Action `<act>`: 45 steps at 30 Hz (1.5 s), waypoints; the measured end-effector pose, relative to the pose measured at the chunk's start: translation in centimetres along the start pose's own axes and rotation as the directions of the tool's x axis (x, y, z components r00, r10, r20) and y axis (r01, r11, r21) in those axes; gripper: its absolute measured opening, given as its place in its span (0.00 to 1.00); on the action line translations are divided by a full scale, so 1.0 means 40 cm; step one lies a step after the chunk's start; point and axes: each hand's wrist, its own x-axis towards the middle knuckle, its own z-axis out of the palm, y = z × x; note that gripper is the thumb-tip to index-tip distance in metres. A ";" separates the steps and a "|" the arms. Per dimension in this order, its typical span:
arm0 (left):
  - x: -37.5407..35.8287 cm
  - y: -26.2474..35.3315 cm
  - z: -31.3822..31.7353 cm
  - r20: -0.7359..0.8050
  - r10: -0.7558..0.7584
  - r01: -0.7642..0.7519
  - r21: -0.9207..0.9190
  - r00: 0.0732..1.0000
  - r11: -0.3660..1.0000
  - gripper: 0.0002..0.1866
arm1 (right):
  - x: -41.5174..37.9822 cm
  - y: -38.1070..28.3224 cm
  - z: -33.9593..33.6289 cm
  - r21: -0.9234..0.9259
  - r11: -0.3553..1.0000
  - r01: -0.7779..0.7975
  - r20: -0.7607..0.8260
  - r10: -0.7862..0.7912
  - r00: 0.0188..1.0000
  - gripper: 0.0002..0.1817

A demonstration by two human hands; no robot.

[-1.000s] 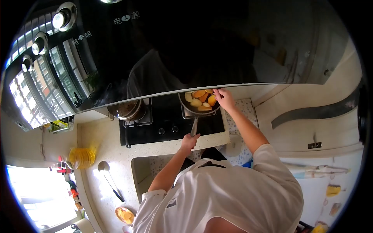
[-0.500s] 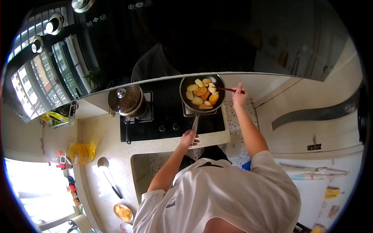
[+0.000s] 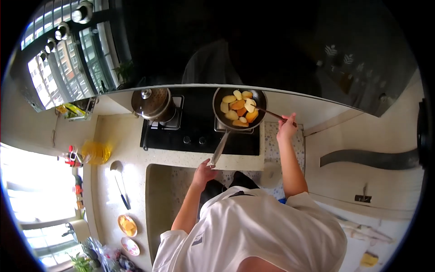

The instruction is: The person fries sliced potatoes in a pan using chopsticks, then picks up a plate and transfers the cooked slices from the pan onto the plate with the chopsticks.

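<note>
Head view: a person's left hand [image 3: 205,173] grips the end of a frying pan's metal handle, fingers curled around it, as the right hand [image 3: 287,129] pinches dark reddish-brown chopsticks [image 3: 273,114] between its fingers. The tips of the chopsticks reach the pale yellow and orange slices [image 3: 238,105] inside the frying pan [image 3: 261,100], which sits over the right-hand burner of a black gas stove [image 3: 196,119]. On the left-hand burner stands a pot with a knobbed glass lid [image 3: 152,105]. A glossy black range hood [image 3: 272,50] spans the scene above. Along the speckled surface [image 3: 106,195] to the left are a bottle of yellow oil [image 3: 96,153], a dark-handled ladle [image 3: 116,167], a dish of yellow-orange pieces [image 3: 128,225] and, just beside it, a small dish [image 3: 130,246] whose pinkish contents are too small to identify.
</note>
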 end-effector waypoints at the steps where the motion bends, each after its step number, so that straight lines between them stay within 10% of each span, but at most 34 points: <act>1: -0.017 -0.014 0.005 -0.031 0.011 -0.013 -0.044 0.999 0.999 0.30 | 0.000 -0.013 -0.005 0.016 1.000 -0.020 -0.011 0.020 1.000 0.27; 11: -0.259 -0.203 -0.084 -0.493 0.050 -0.285 -0.413 0.869 0.865 0.28 | -0.021 0.022 -0.006 0.089 0.923 -0.374 0.303 0.332 0.893 0.27; 18: -0.465 -0.384 -0.195 -0.755 -0.039 -0.528 -0.493 0.655 0.691 0.29 | -0.239 0.084 0.093 -0.080 0.840 -0.537 0.606 0.469 0.643 0.28; 33: -0.736 -0.479 -0.721 -0.896 -0.079 -0.857 -0.442 0.437 0.266 0.29 | -0.900 0.300 0.254 -0.382 0.731 -0.565 0.651 0.647 0.397 0.27; 45: -0.792 -0.441 -1.292 -0.903 -0.199 -0.851 -0.427 0.381 0.307 0.26 | -1.230 0.421 0.229 -0.393 0.761 -0.517 0.649 0.627 0.430 0.25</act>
